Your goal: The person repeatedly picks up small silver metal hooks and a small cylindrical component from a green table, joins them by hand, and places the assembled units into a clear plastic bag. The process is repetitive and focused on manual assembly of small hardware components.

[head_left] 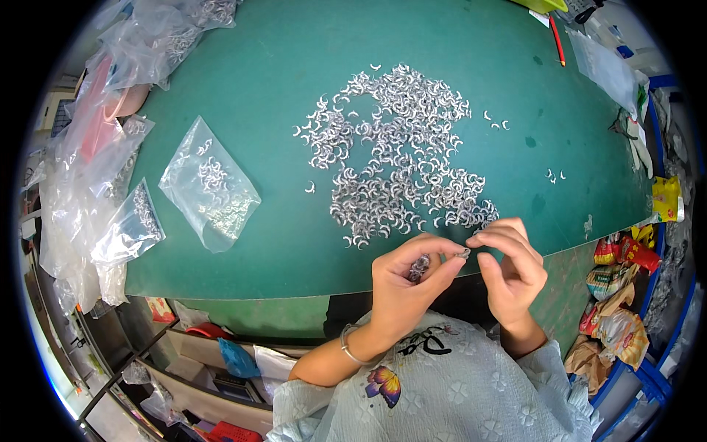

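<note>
1. Hands over the near edge of the green counter [265, 88]. Left hand [403, 283] curled, thumb and forefinger pinched on one small silver crescent piece [465, 253]; more silvery pieces [419, 267] cupped in the palm, number and shape mostly hidden by the fingers.
2. Right hand [513, 269] loosely curled, fingertips [479, 239] brought up against the pinched piece; contact or firm grip not resolvable at this scale, palm turned away.
3. Metal bangle [351, 345] on the left wrist; forearms partly covered by a pale floral garment with a butterfly print [385, 385].
4. Heap of like crescent pieces [398, 147] spread across the middle of the counter, just beyond the hands; a few strays [496, 121] apart to the right.
5. Clear plastic bag [210, 184] lying flat left of the heap, holding some of the same pieces; further bags [132, 228] piled at the left edge, contents blurred by folds and glare.
6. Red pencil [558, 40] near the far right corner. Snack packets [622, 283] below the right edge, distorted toward the rim.
7. Shelving [213, 368] beneath the counter, dim and partly cut off.
</note>
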{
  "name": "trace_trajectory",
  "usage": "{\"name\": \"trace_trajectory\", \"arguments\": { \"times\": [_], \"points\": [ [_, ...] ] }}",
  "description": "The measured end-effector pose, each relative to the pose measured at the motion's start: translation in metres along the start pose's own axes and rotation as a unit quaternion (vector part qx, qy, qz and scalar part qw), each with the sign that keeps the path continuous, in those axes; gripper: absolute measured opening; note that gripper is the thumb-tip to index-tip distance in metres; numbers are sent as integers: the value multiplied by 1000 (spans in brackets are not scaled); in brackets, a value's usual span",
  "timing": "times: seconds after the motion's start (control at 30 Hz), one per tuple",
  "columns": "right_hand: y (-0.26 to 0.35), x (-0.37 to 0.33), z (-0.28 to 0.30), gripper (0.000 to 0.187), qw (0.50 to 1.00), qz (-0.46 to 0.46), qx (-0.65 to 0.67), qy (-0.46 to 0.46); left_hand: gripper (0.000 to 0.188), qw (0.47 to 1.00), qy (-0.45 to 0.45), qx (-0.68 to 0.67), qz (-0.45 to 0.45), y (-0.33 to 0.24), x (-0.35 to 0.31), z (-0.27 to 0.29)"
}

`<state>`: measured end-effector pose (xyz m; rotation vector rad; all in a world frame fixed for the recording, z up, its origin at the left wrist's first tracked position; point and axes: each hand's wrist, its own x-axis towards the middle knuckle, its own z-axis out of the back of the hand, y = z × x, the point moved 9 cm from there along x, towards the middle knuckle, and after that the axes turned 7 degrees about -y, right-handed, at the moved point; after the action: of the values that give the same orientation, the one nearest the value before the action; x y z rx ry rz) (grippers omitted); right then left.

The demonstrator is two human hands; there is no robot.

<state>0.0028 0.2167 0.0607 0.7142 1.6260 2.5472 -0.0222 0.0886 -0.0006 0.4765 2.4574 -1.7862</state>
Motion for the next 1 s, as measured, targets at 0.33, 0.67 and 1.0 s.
{"name": "trace_trajectory", "arguments": {
  "times": [0.33, 0.67, 1.0],
  "points": [
    [-4, -1, -5, 16, 990, -72, 110, 48, 18, 991, 1, 93, -96, -29, -6, -4],
    [-1, -2, -4, 14, 991, -57, 109, 44, 19, 990, -5, 95, -107, -31, -8, -4],
    [0, -1, -2, 14, 994, -44, 88, 39, 14, 994, 36, 89, -49, -20, -5, -8]
  ]
}}
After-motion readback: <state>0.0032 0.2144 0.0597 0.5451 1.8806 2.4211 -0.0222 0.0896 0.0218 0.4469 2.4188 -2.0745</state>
